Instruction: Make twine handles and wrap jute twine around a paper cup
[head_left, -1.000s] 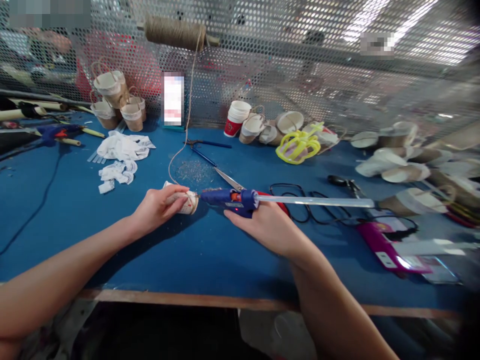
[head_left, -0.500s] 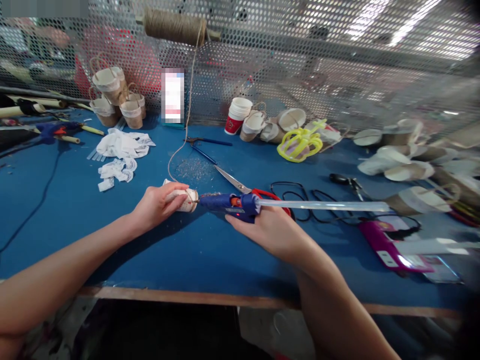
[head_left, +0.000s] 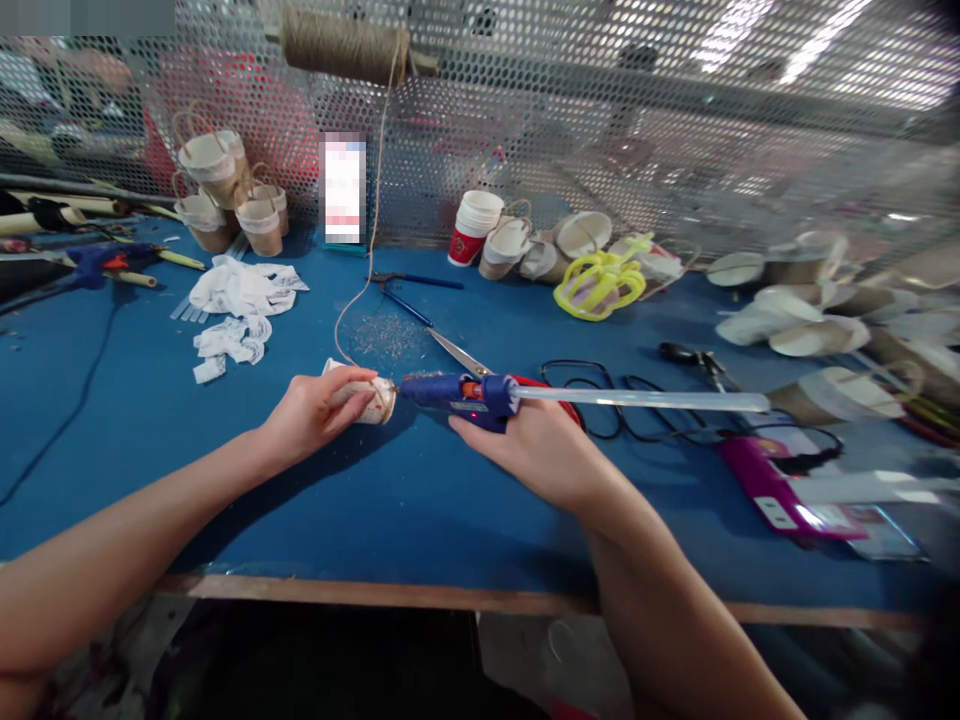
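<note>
My left hand (head_left: pixel 330 405) is closed around a small white paper cup (head_left: pixel 381 402) lying on its side, its end facing right. A strand of twine (head_left: pixel 375 200) runs down from a spool (head_left: pixel 341 45) on the mesh wall to this cup. In my right hand (head_left: pixel 544 445) is a blue glue gun (head_left: pixel 480 398), its tip at the cup's right end; whether they touch I cannot tell. From the gun's back sticks a long clear glue stick (head_left: pixel 645 400). Just behind the gun lie scissors (head_left: pixel 461 352) with red handles, partly hidden.
Blue-handled pliers (head_left: pixel 420 282) and white paper scraps (head_left: pixel 240 287) lie farther back. Twine-handled cups (head_left: pixel 262 225) stand at back left; red and white cups (head_left: pixel 466 245) and a yellow woven piece (head_left: pixel 600 285) are along the wall. Black cable and a purple box (head_left: pixel 765 490) lie right.
The glue gun's back end and my right hand have risen slightly, with the tip still at the cup. My left hand keeps its hold; the view has shifted a little.
</note>
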